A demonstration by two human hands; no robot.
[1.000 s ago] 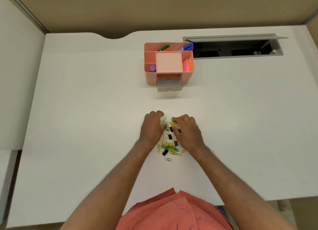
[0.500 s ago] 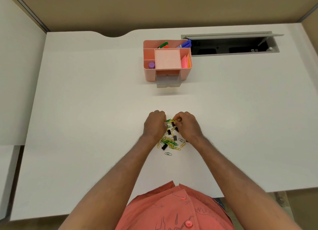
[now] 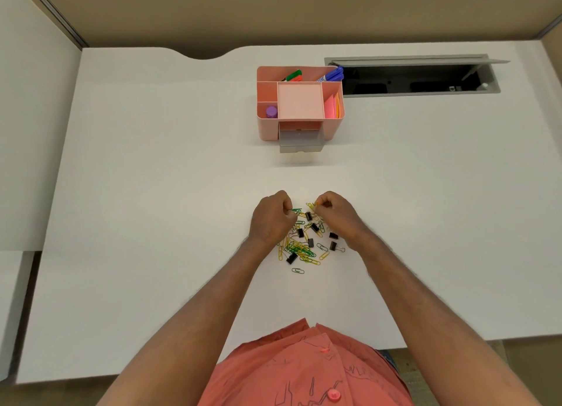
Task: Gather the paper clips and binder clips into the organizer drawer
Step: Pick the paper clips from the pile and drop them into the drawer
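Left fingers [image 3: 286,206]: curled, pinching green paper clips [image 3: 296,211].
Right fingers [image 3: 323,204]: curled, pinching yellow paper clips [image 3: 310,205].
Left hand [image 3: 271,220]: fisted, knuckles up, beside pile.
Right hand [image 3: 337,215]: fisted opposite.
Clip pile [image 3: 304,244]: on table [image 3: 152,192], between wrists.
Organizer drawer [image 3: 301,140]: open, well beyond.

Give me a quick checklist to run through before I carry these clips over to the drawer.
1. Drawer pulled open: ok.
2. Drawer has room: ok, it looks empty.
3. Left hand grips clips: ok, closed on a green clip.
4. Right hand grips clips: ok, closed on a yellow clip.
5. Pile fully gathered: not ok, most clips lie loose on the desk.
6. Path to the drawer clear: ok, bare desk between.
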